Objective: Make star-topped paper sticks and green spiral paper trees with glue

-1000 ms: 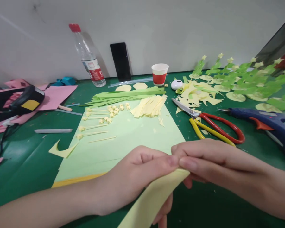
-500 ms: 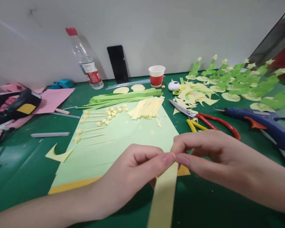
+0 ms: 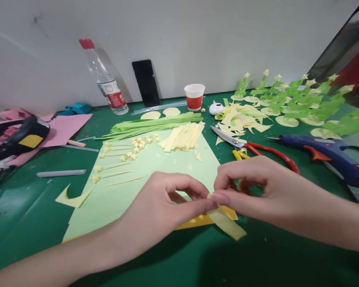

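A pale yellow paper strip [image 3: 227,224] is pinched at its upper end between both hands, its free end slanting down to the right. My left hand [image 3: 176,203] closes thumb and fingers on it from the left. From the right, the thumb and forefinger of my right hand [image 3: 248,187] press on the same end, hiding part of it. Beneath and beyond lies a light green paper sheet [image 3: 155,159], bearing small folded paper stars [image 3: 137,145], several star-tipped sticks [image 3: 113,164] and a pile of cut yellow strips [image 3: 182,136].
Red-handled scissors [image 3: 251,145] and a blue glue gun [image 3: 323,153] lie at the right. Behind stand a bottle [image 3: 110,87], a phone [image 3: 146,83], a paper cup [image 3: 194,97] and green paper plants [image 3: 299,95]. Pink paper [image 3: 68,123] and a tape measure [image 3: 32,133] lie left.
The strip's free end has swung from hanging straight down toward me to slanting right, and less of it shows. Both hands have shifted slightly, still pinching it.
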The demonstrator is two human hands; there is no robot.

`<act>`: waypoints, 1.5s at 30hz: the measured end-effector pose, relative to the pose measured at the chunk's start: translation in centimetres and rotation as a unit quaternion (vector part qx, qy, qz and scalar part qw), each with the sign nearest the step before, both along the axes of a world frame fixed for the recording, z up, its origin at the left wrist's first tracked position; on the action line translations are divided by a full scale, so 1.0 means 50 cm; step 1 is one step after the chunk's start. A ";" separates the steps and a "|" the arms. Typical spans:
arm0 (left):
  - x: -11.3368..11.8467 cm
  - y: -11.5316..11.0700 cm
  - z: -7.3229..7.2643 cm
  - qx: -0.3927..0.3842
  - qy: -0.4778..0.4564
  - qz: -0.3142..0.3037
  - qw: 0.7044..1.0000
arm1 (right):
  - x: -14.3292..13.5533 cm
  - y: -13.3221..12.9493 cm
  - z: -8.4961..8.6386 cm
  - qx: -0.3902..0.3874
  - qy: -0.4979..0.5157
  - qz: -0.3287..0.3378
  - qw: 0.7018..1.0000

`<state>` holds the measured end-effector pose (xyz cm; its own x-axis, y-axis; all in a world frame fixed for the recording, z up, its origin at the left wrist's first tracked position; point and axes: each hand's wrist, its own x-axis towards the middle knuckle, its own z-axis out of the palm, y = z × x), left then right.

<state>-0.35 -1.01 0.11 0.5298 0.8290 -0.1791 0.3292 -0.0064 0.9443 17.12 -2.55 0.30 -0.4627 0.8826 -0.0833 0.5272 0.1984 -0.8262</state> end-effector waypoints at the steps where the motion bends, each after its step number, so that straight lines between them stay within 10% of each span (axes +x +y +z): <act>1: -0.001 0.002 0.001 -0.003 -0.009 0.010 1.000 | 0.001 -0.001 0.002 0.008 -0.006 0.003 1.000; 33: -0.014 0.010 -0.002 -0.181 -0.173 -0.012 0.968 | 0.012 0.004 0.022 -0.008 0.029 0.015 0.999; 45: -0.012 0.016 -0.005 -0.202 -0.077 -0.008 0.976 | 0.013 -0.006 0.032 -0.013 -0.036 0.047 0.998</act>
